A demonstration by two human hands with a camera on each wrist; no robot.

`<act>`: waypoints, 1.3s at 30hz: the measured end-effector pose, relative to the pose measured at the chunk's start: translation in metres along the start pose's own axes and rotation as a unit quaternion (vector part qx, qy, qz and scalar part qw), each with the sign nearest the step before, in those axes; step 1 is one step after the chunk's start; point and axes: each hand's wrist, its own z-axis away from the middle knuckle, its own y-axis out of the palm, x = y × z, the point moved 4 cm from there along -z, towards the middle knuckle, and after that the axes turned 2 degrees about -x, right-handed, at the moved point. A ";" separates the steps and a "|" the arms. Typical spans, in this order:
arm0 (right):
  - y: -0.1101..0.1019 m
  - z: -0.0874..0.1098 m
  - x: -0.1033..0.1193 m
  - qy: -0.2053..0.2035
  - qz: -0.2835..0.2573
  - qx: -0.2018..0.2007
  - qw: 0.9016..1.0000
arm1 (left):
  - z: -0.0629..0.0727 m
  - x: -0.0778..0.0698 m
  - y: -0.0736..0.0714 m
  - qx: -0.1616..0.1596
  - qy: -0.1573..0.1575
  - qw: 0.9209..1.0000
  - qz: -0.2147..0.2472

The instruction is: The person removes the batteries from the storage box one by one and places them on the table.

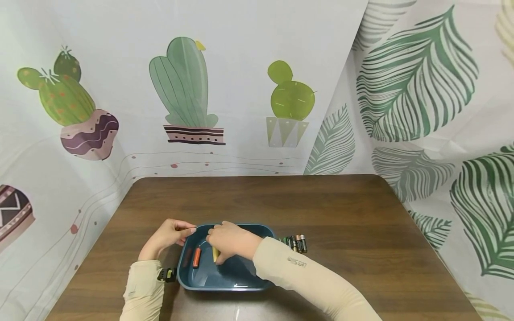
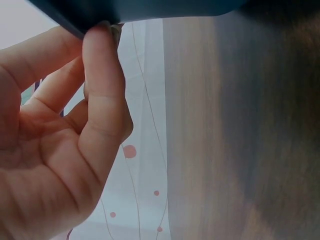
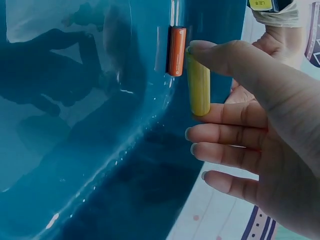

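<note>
A blue plastic basin [image 1: 241, 283] stands on the table. My left hand [image 1: 165, 236] pinches its far left rim between thumb and fingers, as the left wrist view also shows at close range. Over the inside of the basin, my right hand [image 1: 232, 240] holds a yellow battery [image 3: 200, 87] end to end between thumb and index finger. The other fingers of that hand stay off the battery, loosely extended. An orange battery [image 3: 177, 52] lies on the basin's floor near its left wall, beside the yellow one in the right wrist view.
Right of the basin, several dark batteries [image 1: 298, 244] are lined up on the brown wooden table [image 1: 345, 209], partly hidden by the right sleeve [image 1: 277, 263]. A cloth [image 1: 245, 80] printed with cacti and leaves hangs behind the table. A black device [image 1: 167, 274] sits at the left wrist.
</note>
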 end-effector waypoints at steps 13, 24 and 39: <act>-0.014 0.026 -0.015 0.005 0.001 -0.023 1.000 | -0.001 0.001 0.000 -0.003 0.001 1.000 -0.005; -0.020 0.050 -0.042 0.026 0.005 -0.040 0.999 | -0.001 0.002 0.000 -0.012 -0.009 1.000 -0.010; -0.017 0.097 -0.075 0.066 -0.025 -0.050 0.996 | -0.001 0.003 0.000 -0.010 -0.006 1.000 -0.010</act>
